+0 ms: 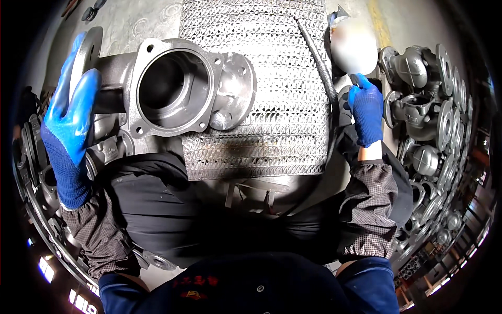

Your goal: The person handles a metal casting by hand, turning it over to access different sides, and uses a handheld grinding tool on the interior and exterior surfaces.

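A grey cast-metal valve body [224, 65] fills the upper left of the view. Its wide square-cornered opening faces up, and a round flange stands at each end. My left hand [78, 107], in a blue coated glove, grips the left flange, with the thumb on the near face and fingers behind it. At the right, my right hand [367, 107], gloved in blue too, has its fingers curled around a small dark part; what it belongs to cannot be made out. Just beyond that hand is a pale rounded shape [353, 46], blurred over.
A bench topped with patterned metal mesh [261, 152] lies before me. Across its right side runs a black hose [320, 65]. Many similar castings [421, 118] crowd the floor at the right, and more castings [110, 149] stand at the left. My knees flank the bench.
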Action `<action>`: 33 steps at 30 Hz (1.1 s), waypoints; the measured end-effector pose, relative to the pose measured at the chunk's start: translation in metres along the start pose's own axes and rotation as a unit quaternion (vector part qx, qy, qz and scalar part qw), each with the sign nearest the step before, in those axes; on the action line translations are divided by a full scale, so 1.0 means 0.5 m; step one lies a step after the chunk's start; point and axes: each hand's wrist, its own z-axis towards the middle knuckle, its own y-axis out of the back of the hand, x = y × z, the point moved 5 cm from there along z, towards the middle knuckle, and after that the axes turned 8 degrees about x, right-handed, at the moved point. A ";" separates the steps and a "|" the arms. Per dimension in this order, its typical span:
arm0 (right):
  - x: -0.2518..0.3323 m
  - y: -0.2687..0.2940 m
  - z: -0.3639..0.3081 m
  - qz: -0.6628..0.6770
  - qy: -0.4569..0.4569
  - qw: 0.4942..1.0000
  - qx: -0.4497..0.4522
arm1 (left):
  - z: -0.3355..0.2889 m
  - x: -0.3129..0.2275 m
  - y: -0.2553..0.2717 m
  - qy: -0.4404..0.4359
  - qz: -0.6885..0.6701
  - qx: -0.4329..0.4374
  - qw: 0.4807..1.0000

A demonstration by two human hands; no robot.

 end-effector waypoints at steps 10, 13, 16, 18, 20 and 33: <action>0.033 -0.004 -0.022 0.278 -0.091 0.949 0.118 | -0.001 0.002 0.003 0.007 0.029 -0.005 1.000; 0.037 -0.012 -0.012 0.293 -0.065 0.945 0.134 | -0.005 0.006 0.007 0.009 0.046 -0.011 0.999; 0.047 -0.014 -0.019 0.332 -0.084 0.925 0.164 | -0.007 0.014 0.004 0.011 0.065 -0.014 0.998; 0.048 -0.009 -0.020 0.334 -0.093 0.921 0.177 | -0.005 0.000 0.013 0.007 0.094 -0.019 0.995; 0.074 -0.005 -0.041 0.345 -0.080 0.913 0.201 | -0.007 0.001 0.015 0.001 0.099 -0.023 0.995; 0.142 -0.130 -0.183 0.245 0.180 0.911 0.280 | -0.010 0.087 0.003 -0.014 -0.042 0.038 0.998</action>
